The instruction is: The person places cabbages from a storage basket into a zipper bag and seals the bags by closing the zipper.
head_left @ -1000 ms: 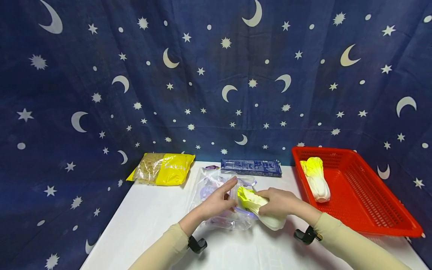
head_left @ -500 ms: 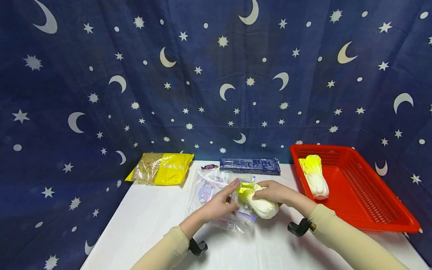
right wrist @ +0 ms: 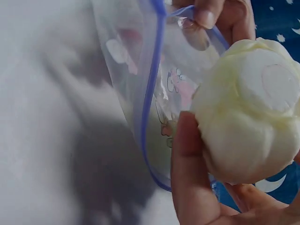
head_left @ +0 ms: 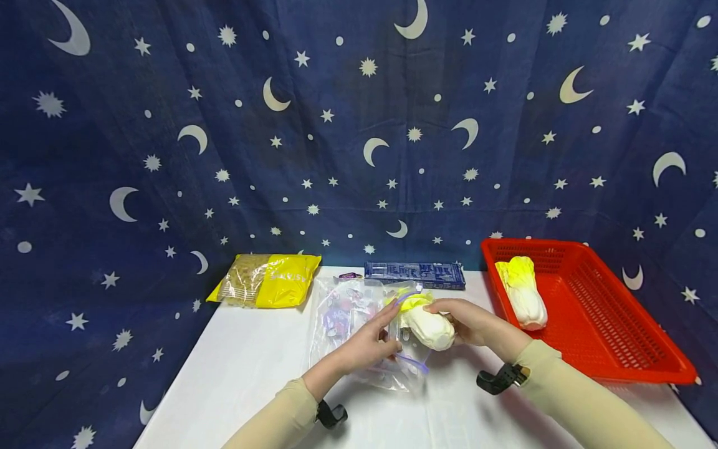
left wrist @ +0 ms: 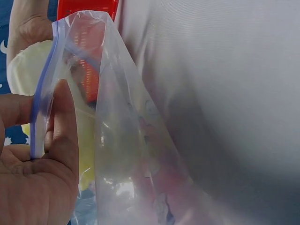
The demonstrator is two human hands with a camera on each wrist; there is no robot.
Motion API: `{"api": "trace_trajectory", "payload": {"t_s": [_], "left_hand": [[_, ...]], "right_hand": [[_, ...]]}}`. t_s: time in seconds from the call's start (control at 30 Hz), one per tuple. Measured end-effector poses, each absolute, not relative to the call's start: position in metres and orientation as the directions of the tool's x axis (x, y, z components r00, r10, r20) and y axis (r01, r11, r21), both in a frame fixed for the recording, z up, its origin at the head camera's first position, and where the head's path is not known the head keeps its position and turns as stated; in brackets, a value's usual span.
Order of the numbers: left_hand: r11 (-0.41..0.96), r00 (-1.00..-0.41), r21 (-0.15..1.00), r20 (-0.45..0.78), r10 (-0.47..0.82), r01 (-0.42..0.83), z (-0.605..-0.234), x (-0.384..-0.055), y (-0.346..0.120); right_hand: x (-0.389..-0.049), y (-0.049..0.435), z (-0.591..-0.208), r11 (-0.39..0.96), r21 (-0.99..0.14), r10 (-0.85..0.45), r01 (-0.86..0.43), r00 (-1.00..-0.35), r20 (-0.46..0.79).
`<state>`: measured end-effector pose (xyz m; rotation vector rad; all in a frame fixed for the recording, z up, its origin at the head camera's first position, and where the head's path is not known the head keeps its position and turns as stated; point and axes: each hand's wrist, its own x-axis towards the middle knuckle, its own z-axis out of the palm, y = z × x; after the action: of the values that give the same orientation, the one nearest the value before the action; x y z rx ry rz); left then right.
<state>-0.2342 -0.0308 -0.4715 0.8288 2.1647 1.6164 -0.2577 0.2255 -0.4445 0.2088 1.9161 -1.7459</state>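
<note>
Two sleeved arms enter from the near edge, each with a black wrist mount (head_left: 496, 379). The left hand (head_left: 367, 343) pinches the rim of a clear printed zip bag (head_left: 336, 318), with the purple zip strip (left wrist: 42, 89) between thumb and fingers. The mouth is spread and faces the right hand (head_left: 471, 319), which grasps a pale cabbage (head_left: 429, 327), thumb and fingers about its body. The cabbage is tilted, its base toward the wearer and its leafy end at the bag's mouth; yellow leaf shows through the film. How far the leaves reach inside cannot be told.

Compared with one second ago, the cabbage base has shifted away from the wearer and toward the bag; the right hand, then over the top of the cabbage, now holds it from the side. The left hand remains at the bag rim.

On the right of the white table (head_left: 235, 368), a red basket (head_left: 583, 324) contains a second cabbage (head_left: 523, 296), against its left side, unchanged. Beyond the bag are a purple wrapper (head_left: 350, 275), partly hidden, a yellow packet (head_left: 286, 280) and a blue packet (head_left: 415, 274). A star-and-moon curtain (head_left: 224, 125) hangs behind.
</note>
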Motion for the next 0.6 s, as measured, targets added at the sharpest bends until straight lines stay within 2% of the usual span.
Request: {"api": "trace_trajectory", "payload": {"t_s": [0.2,0.3,0.43,0.6], "left_hand": [[0.202,-0.789,0.946,0.082,0.609,0.254,-0.476,-0.235,-0.029],[0.177,-0.786,0.957,0.075,0.613,0.229,-0.479,-0.235,-0.028],[0.162,-0.788,0.964,0.068,0.611,0.209,-0.48,-0.234,-0.027],[0.132,-0.793,0.976,0.058,0.606,0.172,-0.48,-0.234,-0.026]], "right_hand": [[-0.258,0.231,-0.45,-0.128,-0.801,-0.393,0.585,-0.771,-0.501],[-0.259,0.231,-0.454,-0.223,-0.748,-0.459,0.625,-0.744,-0.486],[-0.26,0.229,-0.46,-0.308,-0.695,-0.477,0.649,-0.738,-0.478],[-0.259,0.222,-0.464,-0.362,-0.689,-0.443,0.628,-0.766,-0.465]]}}
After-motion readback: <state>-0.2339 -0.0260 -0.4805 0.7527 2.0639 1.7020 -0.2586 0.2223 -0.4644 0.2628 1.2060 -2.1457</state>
